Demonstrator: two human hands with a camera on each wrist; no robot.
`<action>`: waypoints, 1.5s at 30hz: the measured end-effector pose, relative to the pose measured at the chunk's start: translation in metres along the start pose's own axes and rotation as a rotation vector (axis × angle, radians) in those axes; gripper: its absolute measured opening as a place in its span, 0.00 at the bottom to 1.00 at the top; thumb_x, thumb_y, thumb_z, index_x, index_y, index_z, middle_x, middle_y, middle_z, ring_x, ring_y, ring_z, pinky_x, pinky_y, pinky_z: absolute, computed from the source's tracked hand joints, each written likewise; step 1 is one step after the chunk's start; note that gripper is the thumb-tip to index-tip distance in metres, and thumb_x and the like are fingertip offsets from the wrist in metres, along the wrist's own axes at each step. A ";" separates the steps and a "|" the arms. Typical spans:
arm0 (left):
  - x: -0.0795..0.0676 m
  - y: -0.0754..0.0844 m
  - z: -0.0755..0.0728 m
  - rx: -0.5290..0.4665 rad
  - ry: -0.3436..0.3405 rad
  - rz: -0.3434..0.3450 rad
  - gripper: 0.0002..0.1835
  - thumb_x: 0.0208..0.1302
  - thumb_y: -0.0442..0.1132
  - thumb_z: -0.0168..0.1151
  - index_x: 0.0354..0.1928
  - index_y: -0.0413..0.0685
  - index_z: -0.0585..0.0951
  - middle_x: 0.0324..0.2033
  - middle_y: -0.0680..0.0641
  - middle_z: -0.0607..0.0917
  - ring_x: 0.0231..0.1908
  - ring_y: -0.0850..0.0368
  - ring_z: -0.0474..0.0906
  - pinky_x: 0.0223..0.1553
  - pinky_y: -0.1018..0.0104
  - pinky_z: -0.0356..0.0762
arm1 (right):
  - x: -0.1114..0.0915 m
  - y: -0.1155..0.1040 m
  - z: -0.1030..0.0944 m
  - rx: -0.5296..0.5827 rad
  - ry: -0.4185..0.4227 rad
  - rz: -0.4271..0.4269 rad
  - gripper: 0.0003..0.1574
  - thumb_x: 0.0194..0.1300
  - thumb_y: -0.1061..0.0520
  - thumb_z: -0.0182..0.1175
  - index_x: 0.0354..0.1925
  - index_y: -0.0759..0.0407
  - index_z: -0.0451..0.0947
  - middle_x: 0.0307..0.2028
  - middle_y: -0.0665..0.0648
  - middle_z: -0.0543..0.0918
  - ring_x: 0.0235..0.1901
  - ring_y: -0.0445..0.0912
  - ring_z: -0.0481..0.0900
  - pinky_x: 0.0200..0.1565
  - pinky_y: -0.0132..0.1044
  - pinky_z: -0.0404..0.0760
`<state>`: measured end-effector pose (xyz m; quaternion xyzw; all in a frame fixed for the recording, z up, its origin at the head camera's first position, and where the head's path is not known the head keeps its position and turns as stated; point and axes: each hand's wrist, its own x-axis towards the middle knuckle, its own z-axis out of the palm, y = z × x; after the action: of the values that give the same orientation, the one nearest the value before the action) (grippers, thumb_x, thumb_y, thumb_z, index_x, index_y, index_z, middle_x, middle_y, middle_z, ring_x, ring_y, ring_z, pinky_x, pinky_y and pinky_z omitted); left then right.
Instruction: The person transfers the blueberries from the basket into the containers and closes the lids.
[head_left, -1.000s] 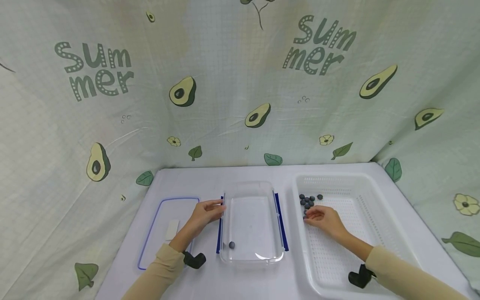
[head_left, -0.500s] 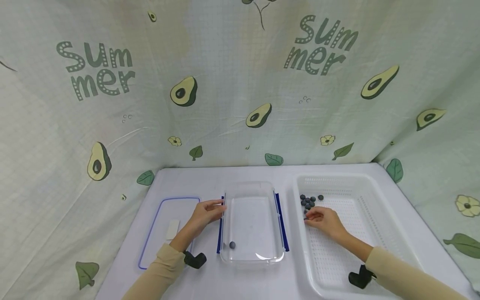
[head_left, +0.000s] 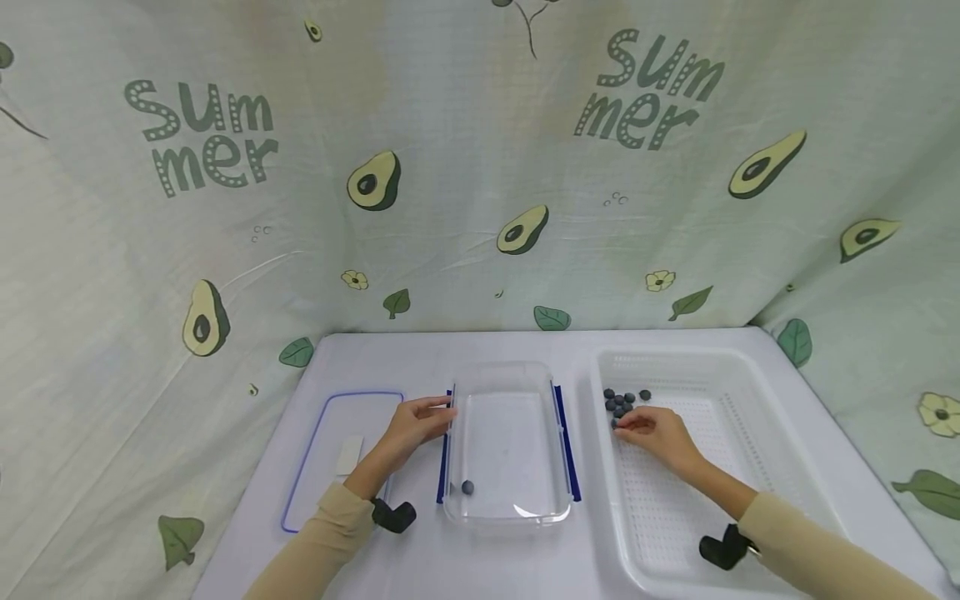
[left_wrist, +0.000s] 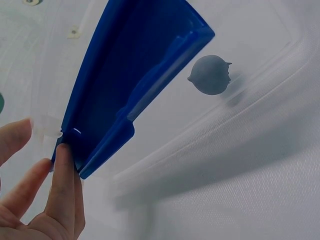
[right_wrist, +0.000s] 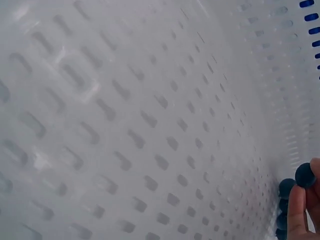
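A clear plastic food container (head_left: 510, 450) with blue side latches sits mid-table, one blueberry (head_left: 468, 487) inside it at the near left. My left hand (head_left: 412, 429) rests its fingertips, fairly straight, against the container's left side. Its fingers touch the end of the raised blue latch (left_wrist: 135, 65) in the left wrist view. Over the left part of a white perforated basket (head_left: 712, 467), my right hand (head_left: 663, 435) pinches a blueberry (right_wrist: 305, 175) between thumb and fingers. Several more blueberries (head_left: 618, 404) lie close together by the basket's left wall, just beyond that hand.
To the left lies a clear lid (head_left: 318, 467) with a blue seal and a pale rectangular patch (head_left: 350, 455), partly under the left forearm. A printed curtain (head_left: 450, 167) hangs behind the white table (head_left: 510, 567). Each wrist wears a black camera.
My right hand has risen slightly with the blueberry between its fingers. The left hand keeps its place at the container's side. The whole head view has shifted a little.
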<state>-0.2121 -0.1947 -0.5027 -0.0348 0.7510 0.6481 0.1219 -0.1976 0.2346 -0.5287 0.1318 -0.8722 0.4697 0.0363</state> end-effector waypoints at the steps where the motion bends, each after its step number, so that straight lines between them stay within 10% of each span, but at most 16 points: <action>1: 0.000 0.000 0.000 0.000 0.001 0.000 0.29 0.61 0.45 0.73 0.61 0.40 0.79 0.46 0.43 0.85 0.51 0.45 0.83 0.50 0.62 0.83 | 0.000 0.000 -0.001 0.003 0.003 0.002 0.08 0.58 0.64 0.73 0.36 0.65 0.85 0.32 0.56 0.87 0.30 0.40 0.84 0.34 0.30 0.85; 45: 0.000 -0.003 0.000 -0.018 -0.009 0.011 0.31 0.62 0.45 0.72 0.62 0.35 0.77 0.46 0.42 0.85 0.53 0.41 0.81 0.50 0.62 0.83 | 0.020 -0.053 -0.031 0.145 0.081 -0.009 0.13 0.64 0.59 0.69 0.42 0.68 0.84 0.39 0.62 0.87 0.37 0.36 0.84 0.40 0.26 0.84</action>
<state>-0.2115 -0.1955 -0.5060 -0.0287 0.7448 0.6555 0.1214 -0.2052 0.2289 -0.4651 0.1191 -0.8331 0.5363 0.0640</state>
